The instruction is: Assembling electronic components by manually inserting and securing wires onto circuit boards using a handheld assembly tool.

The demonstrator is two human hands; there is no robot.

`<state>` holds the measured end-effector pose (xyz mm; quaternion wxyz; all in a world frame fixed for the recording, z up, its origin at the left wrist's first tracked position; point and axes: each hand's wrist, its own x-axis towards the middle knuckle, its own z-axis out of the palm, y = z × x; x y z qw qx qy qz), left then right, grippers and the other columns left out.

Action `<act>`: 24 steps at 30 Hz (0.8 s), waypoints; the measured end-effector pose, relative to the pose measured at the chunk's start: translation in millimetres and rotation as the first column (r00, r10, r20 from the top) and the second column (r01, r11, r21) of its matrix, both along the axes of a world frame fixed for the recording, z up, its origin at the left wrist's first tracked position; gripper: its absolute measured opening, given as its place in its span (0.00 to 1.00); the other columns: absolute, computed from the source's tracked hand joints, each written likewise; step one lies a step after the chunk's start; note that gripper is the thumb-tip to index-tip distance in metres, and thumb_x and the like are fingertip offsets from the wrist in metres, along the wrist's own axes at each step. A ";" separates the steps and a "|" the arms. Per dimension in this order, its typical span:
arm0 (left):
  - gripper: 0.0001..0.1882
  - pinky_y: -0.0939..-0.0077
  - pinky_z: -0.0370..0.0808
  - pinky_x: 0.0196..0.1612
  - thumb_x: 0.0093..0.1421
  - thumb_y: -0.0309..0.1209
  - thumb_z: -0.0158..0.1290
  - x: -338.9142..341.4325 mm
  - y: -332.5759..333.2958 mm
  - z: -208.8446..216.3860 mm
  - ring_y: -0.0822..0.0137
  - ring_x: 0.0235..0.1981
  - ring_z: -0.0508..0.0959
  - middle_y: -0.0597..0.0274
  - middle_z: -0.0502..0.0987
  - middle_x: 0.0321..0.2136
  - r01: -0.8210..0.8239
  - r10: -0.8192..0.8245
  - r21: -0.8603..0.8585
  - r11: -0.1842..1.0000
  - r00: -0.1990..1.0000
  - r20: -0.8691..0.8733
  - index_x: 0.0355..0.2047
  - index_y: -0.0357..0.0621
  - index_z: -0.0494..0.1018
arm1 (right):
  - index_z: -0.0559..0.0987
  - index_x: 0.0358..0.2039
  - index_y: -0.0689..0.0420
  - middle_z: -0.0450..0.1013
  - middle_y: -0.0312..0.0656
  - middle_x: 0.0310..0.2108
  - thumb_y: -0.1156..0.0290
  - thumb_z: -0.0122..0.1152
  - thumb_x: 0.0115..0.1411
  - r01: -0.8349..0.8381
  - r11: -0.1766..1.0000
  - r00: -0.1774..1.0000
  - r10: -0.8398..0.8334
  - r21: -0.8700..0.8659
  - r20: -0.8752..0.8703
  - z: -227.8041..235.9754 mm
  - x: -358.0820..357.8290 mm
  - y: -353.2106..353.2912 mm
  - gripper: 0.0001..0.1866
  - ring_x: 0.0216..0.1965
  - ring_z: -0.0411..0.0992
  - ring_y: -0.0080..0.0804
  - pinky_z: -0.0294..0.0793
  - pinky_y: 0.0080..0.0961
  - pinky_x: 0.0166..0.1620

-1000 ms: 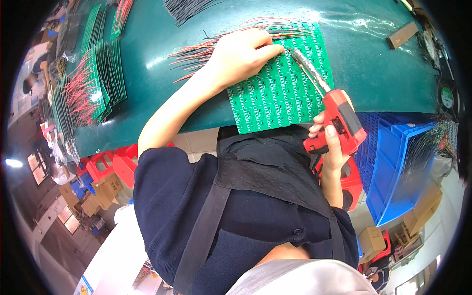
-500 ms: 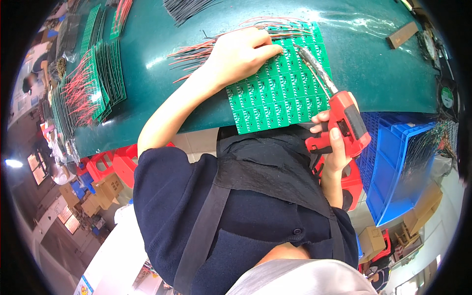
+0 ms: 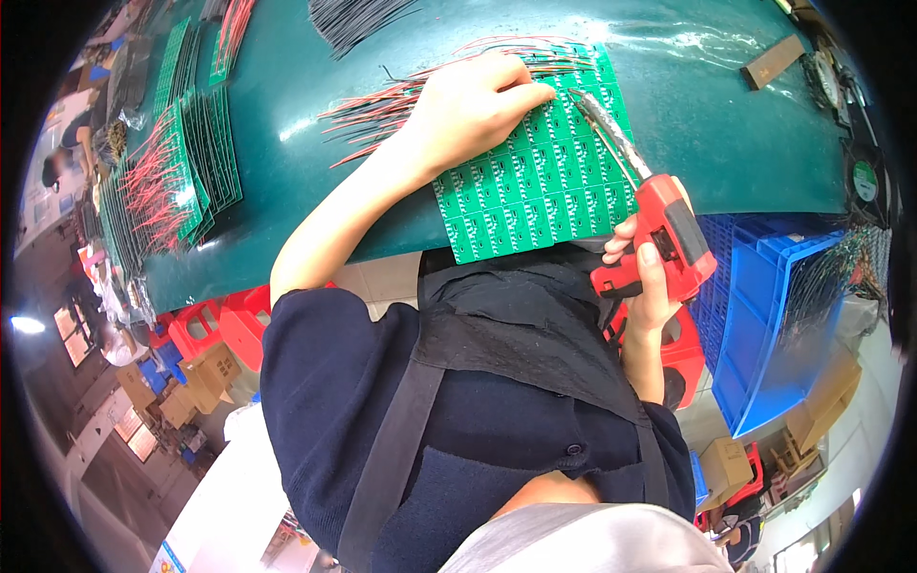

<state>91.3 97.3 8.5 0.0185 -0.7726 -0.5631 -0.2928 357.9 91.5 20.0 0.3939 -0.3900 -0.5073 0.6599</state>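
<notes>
A green panel of small circuit boards (image 3: 535,191) lies on the dark green table (image 3: 315,181), overhanging its near edge. My left hand (image 3: 473,105) presses flat on the panel's far left part, over a bundle of red and black wires (image 3: 382,105) that fans out to the left. My right hand (image 3: 650,277) grips a red pistol-shaped soldering tool (image 3: 664,234). Its long metal tip (image 3: 597,124) points up and left and rests on the panel close to my left fingertips.
More green boards with red wires (image 3: 177,172) are stacked at the table's left. A bunch of black wires (image 3: 358,14) lies at the far edge, a brown block (image 3: 774,59) at the far right. Blue crates (image 3: 774,306) and red stools (image 3: 229,320) stand below the table.
The soldering tool's tip has slid a little up and left along the panel toward my left fingers. My left hand stays on the board.
</notes>
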 end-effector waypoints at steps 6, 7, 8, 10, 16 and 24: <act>0.12 0.74 0.75 0.27 0.47 0.24 0.57 1.1 5.0 -3.8 0.65 0.25 0.77 0.67 0.74 0.25 0.009 -0.010 -0.017 1.000 0.998 -0.054 0.34 0.50 0.77 | 0.63 0.53 0.71 0.72 0.45 0.30 0.68 0.54 0.56 0.002 1.000 1.000 -0.002 0.023 -0.006 1.1 -2.0 2.0 0.28 0.25 0.71 0.26 0.74 0.21 0.27; 0.12 0.74 0.75 0.27 0.47 0.24 0.57 1.4 5.5 -3.4 0.65 0.25 0.77 0.67 0.74 0.25 0.011 -0.012 -0.018 1.000 0.998 -0.054 0.34 0.50 0.77 | 0.64 0.53 0.71 0.72 0.45 0.30 0.68 0.54 0.56 0.000 1.000 1.000 0.000 0.025 0.000 0.8 -2.1 2.4 0.27 0.25 0.71 0.26 0.74 0.21 0.27; 0.12 0.74 0.75 0.27 0.47 0.25 0.57 2.0 5.9 -2.6 0.65 0.25 0.77 0.67 0.74 0.25 0.008 -0.009 -0.017 1.000 0.999 -0.047 0.34 0.50 0.77 | 0.64 0.52 0.71 0.72 0.45 0.30 0.68 0.55 0.56 -0.001 1.000 1.000 0.001 0.027 0.005 0.6 -2.0 2.6 0.27 0.24 0.71 0.26 0.74 0.21 0.27; 0.12 0.74 0.76 0.27 0.47 0.25 0.57 2.3 5.9 -2.5 0.65 0.25 0.77 0.67 0.74 0.25 0.004 -0.004 -0.017 1.000 0.999 -0.042 0.34 0.50 0.77 | 0.64 0.52 0.70 0.72 0.45 0.31 0.68 0.55 0.56 -0.006 1.000 1.000 0.007 -0.004 0.017 2.8 -1.7 2.1 0.26 0.24 0.71 0.25 0.74 0.21 0.27; 0.11 0.73 0.76 0.27 0.47 0.25 0.58 2.6 6.5 -3.1 0.64 0.25 0.77 0.66 0.74 0.25 -0.014 0.013 -0.020 1.000 0.999 -0.046 0.34 0.50 0.77 | 0.67 0.48 0.70 0.72 0.47 0.32 0.68 0.54 0.56 -0.005 1.000 1.000 0.005 -0.020 0.013 2.4 -1.0 0.6 0.24 0.27 0.73 0.31 0.75 0.23 0.29; 0.11 0.73 0.76 0.28 0.48 0.26 0.58 2.5 6.0 -2.8 0.64 0.26 0.77 0.66 0.74 0.25 -0.024 0.020 -0.061 0.998 0.998 -0.053 0.34 0.50 0.77 | 0.71 0.42 0.71 0.72 0.51 0.34 0.65 0.52 0.56 0.027 0.999 0.999 -0.026 0.034 -0.024 3.9 -0.5 4.5 0.21 0.33 0.74 0.38 0.77 0.29 0.34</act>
